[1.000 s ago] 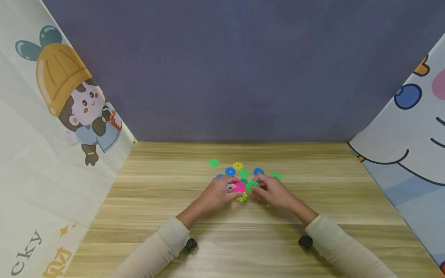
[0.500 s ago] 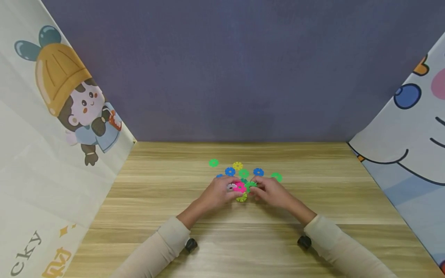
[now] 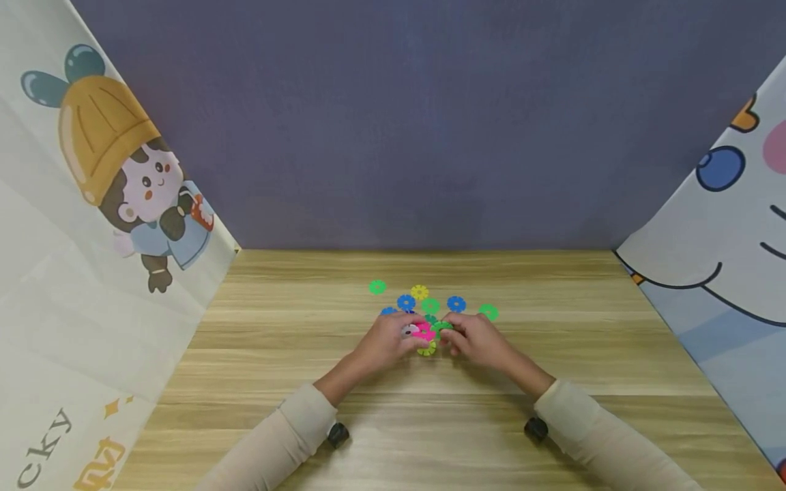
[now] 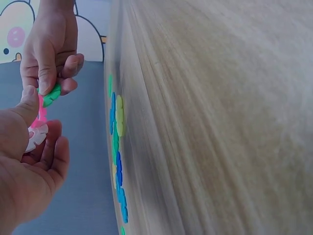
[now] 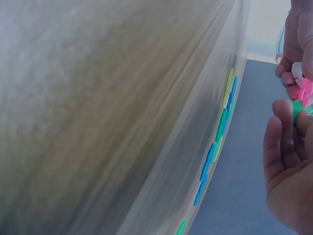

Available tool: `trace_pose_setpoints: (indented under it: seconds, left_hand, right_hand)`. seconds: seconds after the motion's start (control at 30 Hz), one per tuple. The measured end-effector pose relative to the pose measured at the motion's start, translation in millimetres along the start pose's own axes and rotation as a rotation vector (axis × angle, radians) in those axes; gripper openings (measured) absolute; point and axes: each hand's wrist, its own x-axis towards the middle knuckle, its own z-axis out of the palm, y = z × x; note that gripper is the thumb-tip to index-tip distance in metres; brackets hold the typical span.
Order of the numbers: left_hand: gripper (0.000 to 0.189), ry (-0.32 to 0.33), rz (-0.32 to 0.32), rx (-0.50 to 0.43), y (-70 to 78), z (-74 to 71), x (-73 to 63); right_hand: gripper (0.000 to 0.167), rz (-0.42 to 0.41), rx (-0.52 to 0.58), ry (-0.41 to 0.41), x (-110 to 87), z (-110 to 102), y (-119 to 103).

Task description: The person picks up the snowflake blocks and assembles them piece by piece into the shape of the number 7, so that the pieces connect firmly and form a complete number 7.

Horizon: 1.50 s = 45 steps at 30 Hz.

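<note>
My left hand (image 3: 387, 341) pinches a pink notched snowflake disc (image 3: 424, 332), which has a white snowflake disc (image 4: 37, 138) joined to its near side. Facing it, my right hand (image 3: 482, 337) holds a green snowflake disc (image 4: 52, 95) between thumb and fingers. The green disc meets the pink one's edge in both wrist views. All three are held up above the tabletop, and fingers cover parts of them. A yellow-green disc (image 3: 426, 350) lies on the table below, partly hidden by the held pieces.
Several loose discs lie flat just beyond the hands, among them a yellow disc (image 3: 419, 292), a blue disc (image 3: 456, 304) and a green disc (image 3: 377, 287). The wooden table (image 3: 295, 286) ends at a dark blue back panel (image 3: 424, 136), with printed cloths at both sides.
My right hand has shifted slightly left, bringing the green disc up against the pink one. The pink disc has tilted a little; the left hand stays nearly still.
</note>
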Motion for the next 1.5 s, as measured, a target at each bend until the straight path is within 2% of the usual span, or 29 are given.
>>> trace_pose_setpoints:
  seconds: [0.2, 0.53, 0.73, 0.9, 1.0, 1.17, 1.33, 1.5]
  left_hand:
    - [0.042, 0.011, -0.027, -0.026, -1.1, 2.3, -0.8]
    - [0.045, 0.064, -0.034, -0.064, -2.0, 4.3, 1.5]
    - [0.042, 0.035, -0.032, -0.077, -2.0, 7.5, 4.4]
    - [0.042, 0.035, -0.014, -0.041, -0.5, 6.7, 6.5]
    - [0.042, 0.006, -0.014, -0.022, 0.2, 3.4, 5.6]
    - [0.043, -0.038, -0.049, -0.043, -1.4, -1.9, 2.1]
    - [0.043, -0.017, -0.071, -0.064, -7.3, -4.5, -0.5]
    - [0.038, -0.017, -0.108, -0.081, -11.7, -7.4, -3.0]
  right_hand:
    - [0.009, -0.027, -0.021, 0.034, 0.6, 3.8, 0.4]
    - [0.013, 0.016, 0.028, 0.083, 3.7, 5.8, -4.7]
    - [0.013, -0.031, 0.019, 0.103, 4.7, 7.3, -4.6]
    - [0.013, -0.01, 0.022, 0.108, 5.4, 8.4, -1.8]
    - [0.011, -0.001, 0.026, 0.091, 4.5, 8.2, -0.9]
    - [0.005, -0.018, -0.01, 0.055, 4.7, 5.7, -0.3]
    - [0.007, -0.01, -0.074, 0.023, 4.2, 1.4, 4.0]
    - [0.007, 0.042, -0.061, -0.026, 1.9, -2.1, 8.0]
